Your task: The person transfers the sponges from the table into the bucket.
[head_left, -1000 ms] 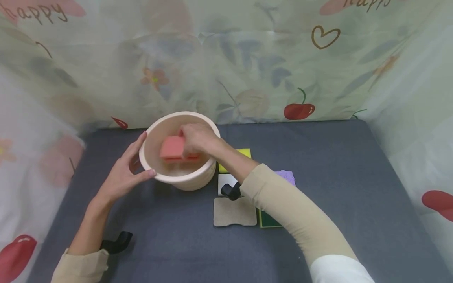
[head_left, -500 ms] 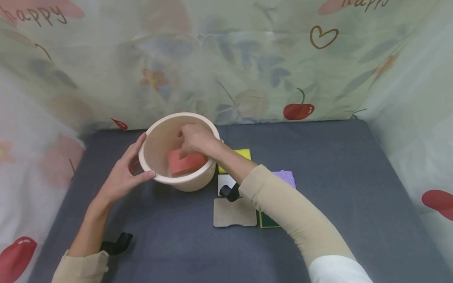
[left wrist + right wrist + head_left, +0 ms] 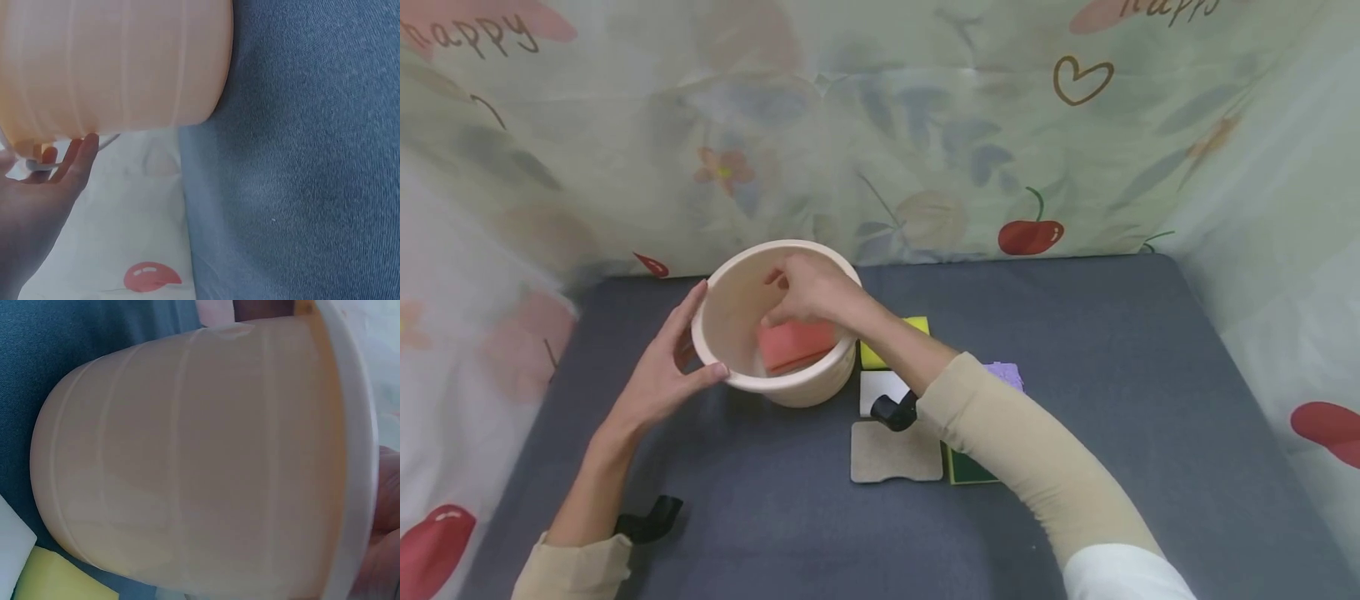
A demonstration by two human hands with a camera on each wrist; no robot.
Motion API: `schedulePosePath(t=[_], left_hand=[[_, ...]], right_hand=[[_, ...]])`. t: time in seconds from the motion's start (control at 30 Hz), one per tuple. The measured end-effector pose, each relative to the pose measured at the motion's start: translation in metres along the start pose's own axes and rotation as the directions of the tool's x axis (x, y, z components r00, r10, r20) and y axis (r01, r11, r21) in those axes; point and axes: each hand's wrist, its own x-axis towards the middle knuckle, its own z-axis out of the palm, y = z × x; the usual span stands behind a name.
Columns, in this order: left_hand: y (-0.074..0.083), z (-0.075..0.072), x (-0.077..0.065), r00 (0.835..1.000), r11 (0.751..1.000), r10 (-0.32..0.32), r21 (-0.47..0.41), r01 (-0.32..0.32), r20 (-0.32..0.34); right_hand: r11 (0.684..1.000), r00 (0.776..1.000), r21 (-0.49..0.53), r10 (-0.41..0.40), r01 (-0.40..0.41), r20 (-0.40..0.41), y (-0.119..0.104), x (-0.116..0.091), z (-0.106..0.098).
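A cream bucket (image 3: 808,392) stands at the back left of the table, slightly tilted in the head view. My left hand (image 3: 658,379) holds it from the left, thumb at the rim and fingers around the outer wall. In the left wrist view, those fingers (image 3: 78,162) touch the wall beside a thin handle. Inside the bucket lies a coral-pink piece (image 3: 793,343) that looks like a folded cloth. Above it is my right hand (image 3: 812,292), thumb and fingers apart, with nothing held between them. In the right wrist view, the bucket's wall mostly hides this hand.
Right of the bucket lie a yellow sponge (image 3: 874,358), a white block (image 3: 880,390), a grey pad (image 3: 895,454) with one notched edge, a dark green pad (image 3: 970,468) and a purple piece (image 3: 1006,373). My right forearm partly covers several of them. A patterned curtain hangs behind the table.
My right hand held the coral-pink cloth inside the bucket a second ago. It has let go, and the cloth rests lower there. The left hand has stayed on the bucket.
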Motion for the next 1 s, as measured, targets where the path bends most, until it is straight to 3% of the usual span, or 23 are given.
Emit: schedulePosePath(t=[0.17, 0.37, 1.0], left_hand=[[-0.002, 0.003, 0.0, 1.0, 1.0, 0.004, -0.023, -0.004, -0.012], [-0.002, 0.003, 0.0, 1.0, 0.999, -0.007, -0.042, 0.006, -0.017], [-0.001, 0.004, 0.003, 1.0, 1.0, -0.013, -0.028, 0.013, -0.014]], right_hand=[[0.986, 0.997, 0.156, -0.069, 0.064, 0.021, 0.002, -0.011, -0.007], [0.963, 0.994, 0.25, -0.109, 0.102, 0.016, 0.006, -0.031, -0.019], [0.923, 0.978, 0.333, -0.207, 0.193, 0.007, 0.03, -0.077, -0.046]])
